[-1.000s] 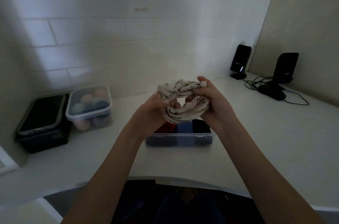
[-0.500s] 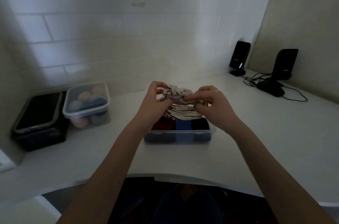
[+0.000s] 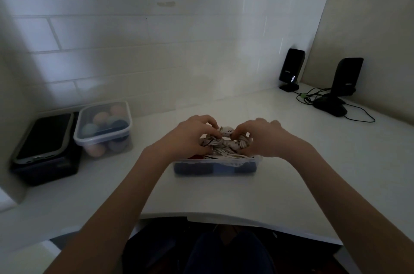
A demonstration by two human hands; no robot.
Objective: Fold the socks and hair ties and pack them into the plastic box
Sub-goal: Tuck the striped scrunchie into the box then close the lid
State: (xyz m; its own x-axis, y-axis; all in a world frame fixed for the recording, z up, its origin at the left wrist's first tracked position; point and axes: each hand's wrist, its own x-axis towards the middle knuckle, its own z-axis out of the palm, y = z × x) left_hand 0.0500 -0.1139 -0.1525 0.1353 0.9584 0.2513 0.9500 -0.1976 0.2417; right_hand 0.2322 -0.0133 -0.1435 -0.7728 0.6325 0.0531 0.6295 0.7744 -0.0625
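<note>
Both hands grip one cream patterned hair tie: the left hand holds its left part, the right hand pinches its right part. The tie lies on top of the clear box, over red and blue folded things. The box stands on a white counter.

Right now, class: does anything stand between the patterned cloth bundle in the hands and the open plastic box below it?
Nothing visible does. Left hand and right hand grip the patterned bundle right over the lidless plastic box; folded items inside already fill much of it.
</note>
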